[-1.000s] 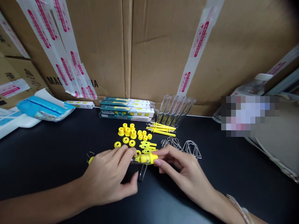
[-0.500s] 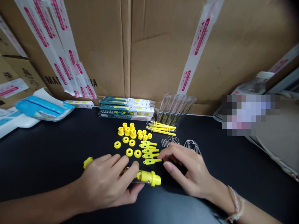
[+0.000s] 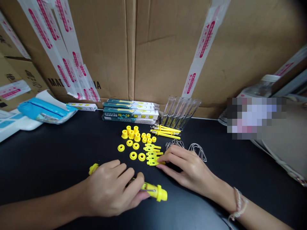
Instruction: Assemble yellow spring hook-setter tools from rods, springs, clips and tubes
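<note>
My left hand (image 3: 112, 188) is closed round a tube spring scale (image 3: 154, 191), a clear tube with yellow end caps. It lies tilted, its right end lower and nearer me; my fingers hide most of the tube. My right hand (image 3: 189, 166) has thumb and forefinger pinched on the stem of the nearest flat yellow slotted piece (image 3: 151, 163). More slotted pieces (image 3: 152, 147) lie just behind it in a close column. Coiled springs (image 3: 168, 145) and wire hooks (image 3: 198, 150) lie beyond my right hand, partly hidden by it.
Yellow flanged caps (image 3: 131, 134), rings (image 3: 133, 156) and small caps (image 3: 148, 140) lie mid-table. Behind them are yellow rods with springs (image 3: 165, 131), clear tubes (image 3: 179, 111) and printed boxes (image 3: 130, 111). A blue packet (image 3: 45, 110) is at left, a bottle (image 3: 259, 88) at right.
My right hand has moved left and closed on the nearest slotted piece. The front slotted pieces now sit closer together. The spring scale's right end has dropped slightly towards me.
</note>
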`<action>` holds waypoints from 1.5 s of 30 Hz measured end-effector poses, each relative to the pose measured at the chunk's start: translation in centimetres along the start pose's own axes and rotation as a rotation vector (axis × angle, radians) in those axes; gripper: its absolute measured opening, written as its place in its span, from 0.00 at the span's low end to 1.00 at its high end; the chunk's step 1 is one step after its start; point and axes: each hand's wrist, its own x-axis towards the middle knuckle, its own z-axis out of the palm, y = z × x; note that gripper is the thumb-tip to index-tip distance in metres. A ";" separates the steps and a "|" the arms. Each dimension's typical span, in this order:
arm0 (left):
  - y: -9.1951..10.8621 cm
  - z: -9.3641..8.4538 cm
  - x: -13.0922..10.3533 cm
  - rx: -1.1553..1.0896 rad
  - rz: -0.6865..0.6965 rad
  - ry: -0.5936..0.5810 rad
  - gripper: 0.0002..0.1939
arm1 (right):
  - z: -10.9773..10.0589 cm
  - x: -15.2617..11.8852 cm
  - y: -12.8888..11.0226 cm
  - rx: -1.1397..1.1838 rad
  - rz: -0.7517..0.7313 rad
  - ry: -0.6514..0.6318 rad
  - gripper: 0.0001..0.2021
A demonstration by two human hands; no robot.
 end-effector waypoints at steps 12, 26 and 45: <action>-0.2 0.6 -0.3 -0.087 -0.098 -0.130 0.15 | -0.2 0.3 -0.3 -0.050 -0.060 0.000 0.08; -0.3 0.6 0.0 -0.072 -0.143 -0.082 0.17 | 0.4 0.6 0.0 -0.046 0.013 0.159 0.07; -0.4 0.6 0.3 0.022 -0.183 0.005 0.20 | -0.1 0.6 -2.6 0.101 0.044 -0.044 0.21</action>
